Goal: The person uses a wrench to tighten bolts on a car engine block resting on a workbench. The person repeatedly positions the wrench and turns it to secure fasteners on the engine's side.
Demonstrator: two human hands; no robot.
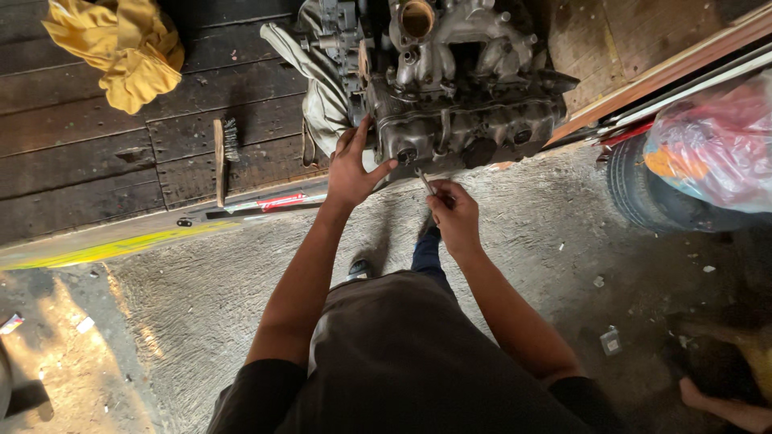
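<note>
— Head view: where's the engine block [458, 120]?
— At twelve o'clock, on the wooden floor [80, 145]. Left hand [352, 170] presses flat against its side, fingers spread wide.
— And the right hand [455, 219]?
— Closed around a small metal tool [425, 182], tip at the block. Wire brush [223, 157] lies at ten o'clock.

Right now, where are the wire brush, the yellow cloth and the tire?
wire brush [219, 161]: head view, on its wooden handle.
yellow cloth [121, 48]: head view, on its bunched middle.
tire [639, 193]: head view, on its tread.

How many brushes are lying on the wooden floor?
1: a wire brush lies on the dark planks, left of the engine and below the yellow cloth. Others may be hidden behind the engine.
</note>
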